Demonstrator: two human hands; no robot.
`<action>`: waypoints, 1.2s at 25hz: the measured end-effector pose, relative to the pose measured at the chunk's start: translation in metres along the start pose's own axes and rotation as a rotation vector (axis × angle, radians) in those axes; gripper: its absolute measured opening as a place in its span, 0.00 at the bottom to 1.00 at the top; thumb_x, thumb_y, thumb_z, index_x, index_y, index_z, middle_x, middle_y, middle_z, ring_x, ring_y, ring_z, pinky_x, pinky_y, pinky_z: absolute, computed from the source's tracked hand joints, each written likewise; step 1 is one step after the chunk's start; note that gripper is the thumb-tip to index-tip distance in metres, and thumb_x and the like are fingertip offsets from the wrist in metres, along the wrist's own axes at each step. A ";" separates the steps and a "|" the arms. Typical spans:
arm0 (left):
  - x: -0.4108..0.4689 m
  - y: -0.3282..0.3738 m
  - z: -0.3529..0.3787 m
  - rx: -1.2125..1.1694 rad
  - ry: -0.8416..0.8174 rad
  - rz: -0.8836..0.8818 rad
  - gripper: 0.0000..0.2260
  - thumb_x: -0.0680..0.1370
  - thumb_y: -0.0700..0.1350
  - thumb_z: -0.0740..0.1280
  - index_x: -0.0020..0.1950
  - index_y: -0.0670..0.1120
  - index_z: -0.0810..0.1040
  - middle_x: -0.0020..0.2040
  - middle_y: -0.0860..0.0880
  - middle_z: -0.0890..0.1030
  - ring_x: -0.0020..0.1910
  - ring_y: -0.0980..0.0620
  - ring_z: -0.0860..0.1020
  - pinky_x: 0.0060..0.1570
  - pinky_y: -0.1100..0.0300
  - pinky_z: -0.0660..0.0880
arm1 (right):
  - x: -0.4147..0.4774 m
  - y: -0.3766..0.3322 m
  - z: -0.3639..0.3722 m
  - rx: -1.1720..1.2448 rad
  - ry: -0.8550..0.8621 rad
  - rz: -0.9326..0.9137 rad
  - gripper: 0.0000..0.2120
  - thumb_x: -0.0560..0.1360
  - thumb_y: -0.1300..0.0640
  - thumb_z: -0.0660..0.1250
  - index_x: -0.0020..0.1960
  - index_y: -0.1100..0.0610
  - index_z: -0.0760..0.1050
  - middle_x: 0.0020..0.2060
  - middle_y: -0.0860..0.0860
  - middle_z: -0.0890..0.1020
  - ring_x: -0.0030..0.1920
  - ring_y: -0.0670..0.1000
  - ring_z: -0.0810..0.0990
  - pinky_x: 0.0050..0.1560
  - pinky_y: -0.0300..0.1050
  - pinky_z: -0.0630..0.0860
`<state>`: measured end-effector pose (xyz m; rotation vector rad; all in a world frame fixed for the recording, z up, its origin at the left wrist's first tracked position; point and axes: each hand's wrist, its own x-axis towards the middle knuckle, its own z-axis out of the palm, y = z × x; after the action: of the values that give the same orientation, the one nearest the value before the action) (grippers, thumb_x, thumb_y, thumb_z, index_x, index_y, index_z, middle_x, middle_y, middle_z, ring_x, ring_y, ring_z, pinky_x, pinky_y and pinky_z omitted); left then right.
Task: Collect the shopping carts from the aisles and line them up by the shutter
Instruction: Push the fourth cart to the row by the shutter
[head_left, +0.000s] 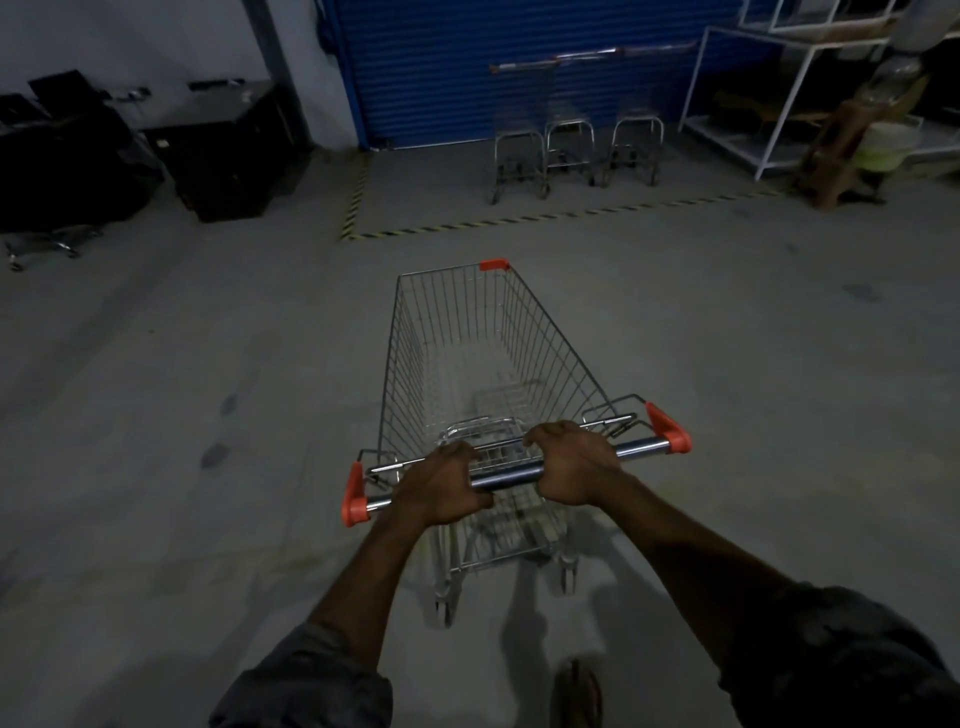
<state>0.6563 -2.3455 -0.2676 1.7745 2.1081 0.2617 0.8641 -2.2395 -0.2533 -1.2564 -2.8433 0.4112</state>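
Observation:
A wire shopping cart with orange corner caps stands on the concrete floor right in front of me, its basket empty. My left hand and my right hand both grip its chrome handle bar, fingers curled over the top. Ahead, three more carts stand side by side against the blue roller shutter, handles toward me. The cart I hold points at them, a few metres short.
Yellow-black floor tape marks a bay in front of the shutter. Dark cabinets and an office chair fill the left. A white metal rack and a wooden stool stand at the right. My foot shows below.

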 end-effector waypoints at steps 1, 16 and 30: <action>0.021 -0.002 -0.004 -0.002 0.004 -0.004 0.35 0.63 0.67 0.68 0.67 0.53 0.75 0.66 0.51 0.78 0.65 0.49 0.76 0.62 0.55 0.75 | 0.021 0.010 -0.002 0.002 0.013 -0.010 0.32 0.64 0.44 0.65 0.68 0.46 0.72 0.66 0.47 0.77 0.67 0.53 0.73 0.63 0.54 0.75; 0.303 -0.032 -0.064 0.238 0.033 -0.097 0.32 0.70 0.69 0.67 0.72 0.59 0.73 0.81 0.56 0.60 0.80 0.46 0.60 0.76 0.40 0.59 | 0.305 0.126 -0.050 -0.076 0.077 -0.150 0.24 0.62 0.48 0.62 0.56 0.54 0.79 0.62 0.51 0.80 0.62 0.56 0.77 0.57 0.50 0.77; 0.596 -0.139 -0.159 0.144 0.014 -0.032 0.38 0.69 0.70 0.63 0.76 0.54 0.68 0.74 0.52 0.72 0.69 0.47 0.74 0.68 0.46 0.70 | 0.624 0.180 -0.090 -0.084 0.129 -0.118 0.26 0.64 0.41 0.65 0.59 0.48 0.80 0.59 0.46 0.82 0.59 0.53 0.81 0.55 0.51 0.80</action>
<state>0.3857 -1.7737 -0.2703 1.8210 2.2130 0.1157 0.5806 -1.6483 -0.2720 -1.0760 -2.8327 0.2030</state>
